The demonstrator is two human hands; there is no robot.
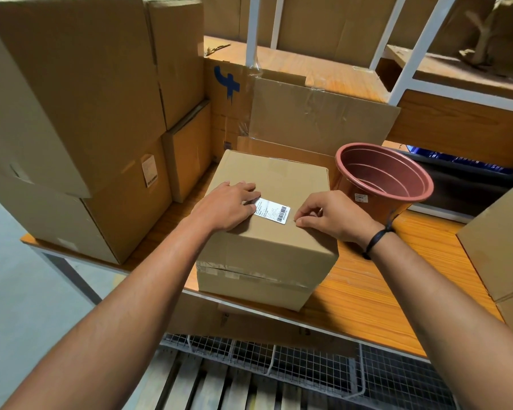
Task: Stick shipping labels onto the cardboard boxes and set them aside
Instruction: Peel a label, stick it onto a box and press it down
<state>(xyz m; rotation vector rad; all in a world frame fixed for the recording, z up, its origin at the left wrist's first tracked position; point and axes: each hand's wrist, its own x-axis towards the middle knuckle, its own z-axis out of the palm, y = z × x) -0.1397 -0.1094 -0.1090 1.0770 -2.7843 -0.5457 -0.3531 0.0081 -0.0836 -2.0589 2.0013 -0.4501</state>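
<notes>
The left hand (228, 207) lies flat on top of the cardboard box (267, 238), its fingers straight and close together, the fingertips pressing on the left end of the shipping label (274, 211). The right hand (335, 216) is curled, with thumb and forefinger tips brought together just beside the label's right end. Whether they pinch anything there cannot be told. A black wristband (376, 238) sits on the right wrist.

The label is a white rectangle lying flat on the box top, close to the near edge. Its long axis runs across the box from left to right, slanting a little toward the person at the right end. The barcode is at that right end, the printed text toward the left hand.

The box stands on the wooden table (367, 291) at its near edge, turned slightly so that one corner faces the person. Tape crosses its front face.

Just behind the box on the right, a reddish-brown plastic flower pot (385, 179) is tilted with its mouth up and toward the camera. Stacked cardboard boxes (71, 113) fill the left of the table, a flattened sheet of cardboard (323, 119) stands behind, and another box (501, 241) shows at the right edge. A wire mesh (279, 359) lies below the table's front
</notes>
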